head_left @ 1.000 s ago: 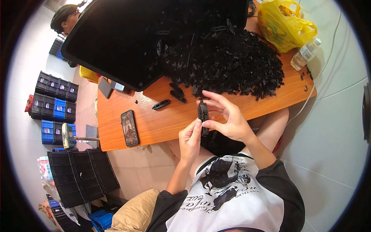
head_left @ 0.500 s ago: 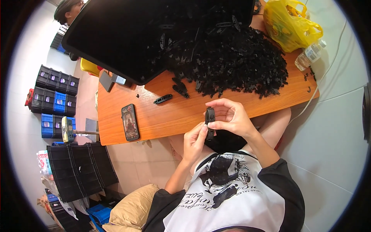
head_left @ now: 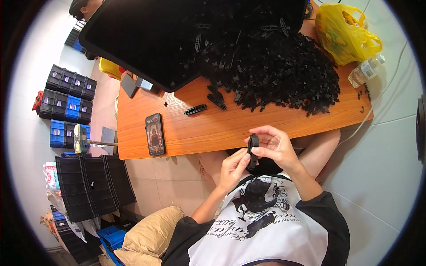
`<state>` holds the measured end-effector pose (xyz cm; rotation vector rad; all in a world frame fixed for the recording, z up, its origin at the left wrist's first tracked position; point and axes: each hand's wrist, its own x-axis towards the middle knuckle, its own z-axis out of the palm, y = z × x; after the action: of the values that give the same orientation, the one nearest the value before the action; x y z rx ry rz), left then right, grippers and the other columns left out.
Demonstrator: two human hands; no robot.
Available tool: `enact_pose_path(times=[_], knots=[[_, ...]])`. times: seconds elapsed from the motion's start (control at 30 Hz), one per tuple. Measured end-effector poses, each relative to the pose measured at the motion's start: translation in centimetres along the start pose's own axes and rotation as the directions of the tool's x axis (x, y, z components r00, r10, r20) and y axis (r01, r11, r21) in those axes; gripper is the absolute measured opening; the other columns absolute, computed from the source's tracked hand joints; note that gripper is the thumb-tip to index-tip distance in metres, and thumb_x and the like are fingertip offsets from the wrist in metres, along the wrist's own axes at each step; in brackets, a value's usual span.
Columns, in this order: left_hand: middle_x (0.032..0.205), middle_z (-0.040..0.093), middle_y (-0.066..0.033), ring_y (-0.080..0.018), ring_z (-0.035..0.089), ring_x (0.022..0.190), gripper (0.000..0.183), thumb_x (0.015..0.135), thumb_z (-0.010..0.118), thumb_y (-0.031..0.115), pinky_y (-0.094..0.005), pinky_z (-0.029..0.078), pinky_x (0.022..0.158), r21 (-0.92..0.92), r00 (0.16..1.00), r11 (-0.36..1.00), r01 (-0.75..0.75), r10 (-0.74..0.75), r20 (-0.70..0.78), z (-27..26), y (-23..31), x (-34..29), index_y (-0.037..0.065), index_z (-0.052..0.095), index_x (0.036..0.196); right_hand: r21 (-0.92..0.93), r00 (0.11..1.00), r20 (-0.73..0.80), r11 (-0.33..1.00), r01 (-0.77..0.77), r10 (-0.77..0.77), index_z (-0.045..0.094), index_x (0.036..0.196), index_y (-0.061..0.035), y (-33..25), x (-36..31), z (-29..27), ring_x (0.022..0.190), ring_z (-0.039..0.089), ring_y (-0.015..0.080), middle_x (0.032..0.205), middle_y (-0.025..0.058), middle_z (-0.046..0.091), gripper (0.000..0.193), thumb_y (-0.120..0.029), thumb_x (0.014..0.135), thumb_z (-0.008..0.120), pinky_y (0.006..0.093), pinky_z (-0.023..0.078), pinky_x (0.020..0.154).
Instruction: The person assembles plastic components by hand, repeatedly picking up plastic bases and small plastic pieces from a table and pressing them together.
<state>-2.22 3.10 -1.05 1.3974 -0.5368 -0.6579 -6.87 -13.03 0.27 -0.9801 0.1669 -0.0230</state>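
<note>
Between my two hands, just off the table's near edge, is a narrow black plastic part (head_left: 253, 150), held upright. My left hand (head_left: 235, 167) pinches its near-left side with thumb and fingertips. On its right side my right hand (head_left: 274, 148) grips it, thumb pressed against the face and fingers curled round the top. Whether a smaller piece sits between the fingertips is hidden. Similar long black parts (head_left: 216, 101) lie on the table beyond, with another long part (head_left: 195, 109) lying alone to their left. A large heap of small black clips (head_left: 288, 75) spreads behind them.
A big black tray (head_left: 128, 66) covers the far side of the wooden table (head_left: 177, 133). A phone (head_left: 155, 135) lies at the left. A yellow bag (head_left: 344, 37) and a clear bottle (head_left: 364, 71) stand at the right. Stacked crates (head_left: 71, 106) and a person (head_left: 86, 9) are beyond.
Both hands, still gripping the black part, have come slightly nearer my body. The view has shifted, so the table items appear moved to the right.
</note>
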Motion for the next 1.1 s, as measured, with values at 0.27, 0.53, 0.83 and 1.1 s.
enact_pose_path(times=[0.27,0.53,0.83,1.1], knots=[[0.091,0.061,-0.0131,-0.0238,0.059,0.08,0.021,0.089,0.05,0.007,-0.0324,0.046,0.075,0.455,0.995,0.887,-0.081,0.045,0.091,-1.6,-1.4,-0.1,-0.006,0.059,0.102,-0.426,0.994,0.03,0.898,0.11,-0.107,0.057,0.109,-0.0008,2.1,-2.3,-2.4,0.087,0.061,0.0148,0.096,0.0109,0.065,0.039,-0.002,0.072,0.069,0.028,0.049,0.078],[0.113,0.053,-0.018,-0.0322,0.05,0.102,0.028,0.084,0.055,0.006,-0.0385,0.042,0.087,0.993,0.79,0.07,-0.096,0.612,0.033,-13.1,-4.2,8.4,-0.003,0.056,0.11,-0.833,0.929,0.145,0.465,0.3,-0.339,0.065,0.094,-0.0019,2.8,-1.0,-4.2,0.089,0.061,0.03,0.096,0.0145,0.064,0.02,-0.006,0.075,0.064,0.0337,0.049,0.078],[0.1,0.062,-0.0096,-0.0158,0.057,0.094,0.031,0.087,0.058,0.01,-0.0284,0.045,0.081,0.525,0.896,0.85,0.05,0.194,-0.4,-9.8,-5.0,6.7,-0.004,0.054,0.114,-0.978,0.816,0.114,0.083,0.194,-0.567,0.062,0.091,0.0009,4.3,5.6,-7.2,0.084,0.057,0.0306,0.101,0.0134,0.055,0.018,-0.003,0.074,0.065,0.0363,0.048,0.071],[0.108,0.058,-0.0134,-0.02,0.058,0.097,0.03,0.09,0.052,0.011,-0.0299,0.047,0.085,-0.55,0.941,0.823,0.141,-0.285,-0.184,-4.5,-4.1,4.8,-0.004,0.049,0.115,-0.969,0.712,0.115,0.08,0.234,-0.692,0.056,0.085,0.0028,5.3,2.5,-8.1,0.082,0.056,0.0341,0.091,0.0166,0.057,0.013,0.004,0.073,0.06,0.0373,0.047,0.071]])
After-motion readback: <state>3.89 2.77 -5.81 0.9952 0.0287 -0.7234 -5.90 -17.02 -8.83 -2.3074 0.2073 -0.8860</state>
